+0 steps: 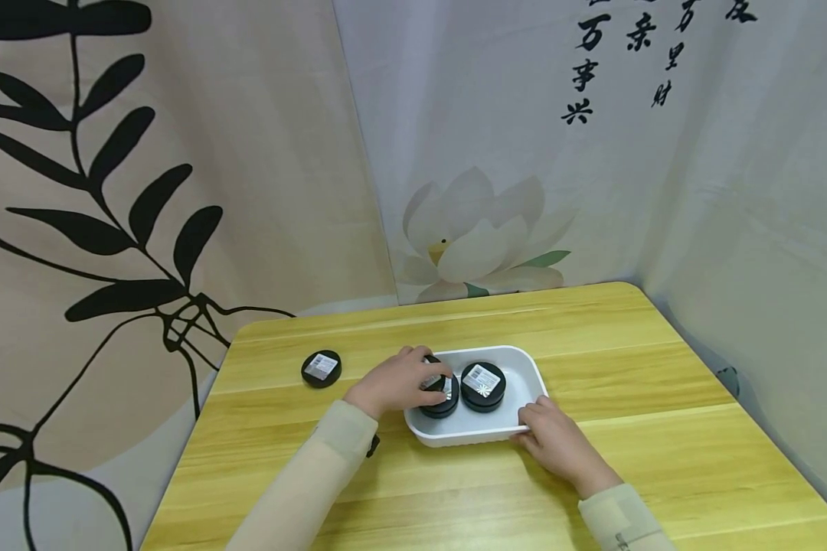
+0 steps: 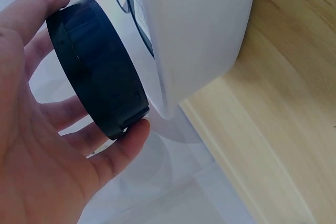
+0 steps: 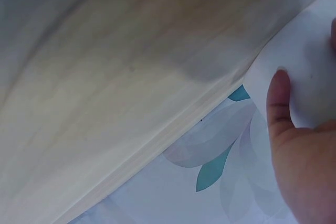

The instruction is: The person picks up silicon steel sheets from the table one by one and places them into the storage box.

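Note:
My left hand [image 1: 405, 383] pinches a flat round black container [image 2: 97, 72] by its edge, thumb on one side and fingers on the other. It is tilted, over the left end of a white tray [image 1: 467, 438]. Below that hand in the tray sits another black container [image 1: 439, 410], partly hidden by the fingers. To its right are stacked black containers [image 1: 483, 386] with a white barcode label on top. My right hand [image 1: 557, 444] grips the tray's near right corner; in the right wrist view its thumb [image 3: 279, 98] lies along the white outer wall.
One more labelled black container [image 1: 321, 369] lies on the wooden table [image 1: 627, 383], left of the tray near the far left corner. Behind the table hang printed curtains [image 1: 282, 153] with leaves, a lotus flower and writing.

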